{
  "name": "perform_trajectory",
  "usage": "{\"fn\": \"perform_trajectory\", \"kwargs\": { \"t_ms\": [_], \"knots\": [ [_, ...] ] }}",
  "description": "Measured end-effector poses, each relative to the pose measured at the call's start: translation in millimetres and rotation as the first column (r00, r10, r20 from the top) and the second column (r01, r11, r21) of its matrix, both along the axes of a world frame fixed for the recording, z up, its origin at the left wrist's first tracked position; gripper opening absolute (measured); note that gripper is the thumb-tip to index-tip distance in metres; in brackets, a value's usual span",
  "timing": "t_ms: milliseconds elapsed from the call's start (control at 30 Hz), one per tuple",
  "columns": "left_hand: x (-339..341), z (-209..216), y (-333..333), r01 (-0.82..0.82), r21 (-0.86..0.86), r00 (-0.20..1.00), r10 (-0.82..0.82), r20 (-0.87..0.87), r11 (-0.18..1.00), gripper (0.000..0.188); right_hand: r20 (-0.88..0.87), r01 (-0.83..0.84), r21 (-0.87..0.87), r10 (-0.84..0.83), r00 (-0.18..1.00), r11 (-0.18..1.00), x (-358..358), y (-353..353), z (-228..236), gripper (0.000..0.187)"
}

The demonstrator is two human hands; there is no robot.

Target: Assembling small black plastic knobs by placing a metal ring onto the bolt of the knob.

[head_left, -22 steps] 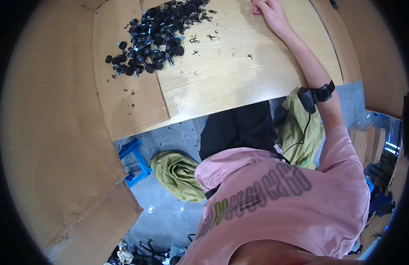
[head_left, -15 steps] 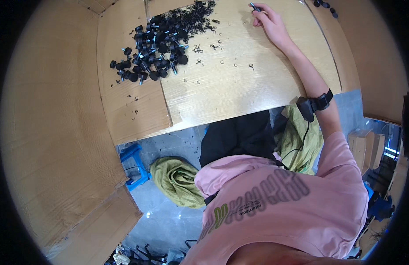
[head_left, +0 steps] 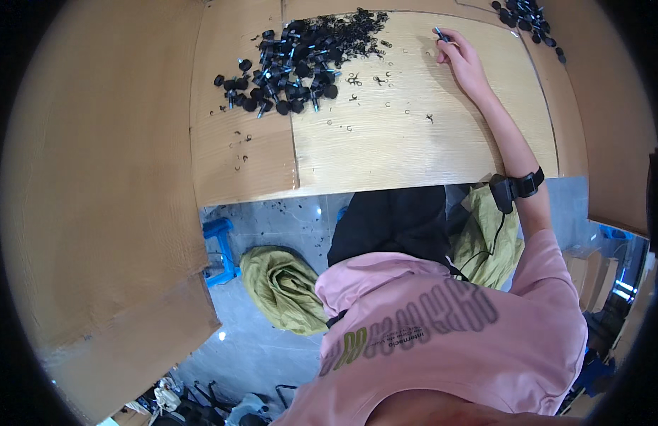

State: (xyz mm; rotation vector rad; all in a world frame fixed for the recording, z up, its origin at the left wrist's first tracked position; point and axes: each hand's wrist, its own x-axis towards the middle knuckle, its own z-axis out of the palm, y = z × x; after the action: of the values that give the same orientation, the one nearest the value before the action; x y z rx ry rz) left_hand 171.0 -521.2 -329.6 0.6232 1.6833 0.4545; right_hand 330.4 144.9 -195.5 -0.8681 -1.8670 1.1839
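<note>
My right hand [head_left: 457, 52] is over the far right part of the wooden tabletop [head_left: 385, 156]. Its fingers pinch a black-headed screw [head_left: 441, 34] whose bluish metal shank points up and away. Left of it lies a heap of similar black-headed screws [head_left: 286, 67], round knobs with bluish metal studs. Against the heap's far right side spreads a pile of small black rings [head_left: 354, 32], clips or springs too small to tell apart. Several loose black clips [head_left: 352, 79] are scattered between the heap and my hand. My left hand does not show.
A second group of black-headed screws [head_left: 531, 25] lies beyond the board's far right corner. Tall cardboard walls [head_left: 109, 163] flank the table. A black strapped device [head_left: 513, 188] with a cable sits on my right forearm. Below are a blue stool [head_left: 221, 252] and green cloth [head_left: 283, 287].
The whole view has shifted, so the tabletop sits lower and further right, with more of the far right screws showing. My right hand still pinches the screw.
</note>
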Motion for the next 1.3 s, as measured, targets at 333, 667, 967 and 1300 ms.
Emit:
{"fn": "perform_trajectory", "kwargs": {
  "t_ms": [333, 667, 967, 1300],
  "knots": [
    [-19.9, 3.1, 10.1, -0.019, -0.024, 0.968, 0.024, 0.248, 1.0, 0.034, -0.11, -0.024, -0.092, 0.014, 0.994, 0.995, 3.2, 1.2, 3.0, 0.034],
    [-57.0, 55.5, 37.4, -0.003, -0.01, 0.908, 0.007, 0.419, 1.0, 0.035, -0.323, -0.258, -0.201, 0.185, 0.928, 0.945, -38.8, -33.3, 103.0, 0.03],
    [-206.4, 225.9, 376.8, 0.338, 0.756, 0.488, 0.583, -0.65, 0.56, 0.032, -0.316, -0.232, -0.124, 0.184, 0.931, 0.965, -66.8, -41.5, 146.4, 0.031],
    [-210.8, 169.9, 482.9, 0.249, 0.658, 0.713, 0.325, -0.622, 0.711, 0.04, -0.086, -0.279, -0.008, 0.278, 0.957, 0.96, -55.7, -46.1, 164.0, 0.031]
  ]
}}
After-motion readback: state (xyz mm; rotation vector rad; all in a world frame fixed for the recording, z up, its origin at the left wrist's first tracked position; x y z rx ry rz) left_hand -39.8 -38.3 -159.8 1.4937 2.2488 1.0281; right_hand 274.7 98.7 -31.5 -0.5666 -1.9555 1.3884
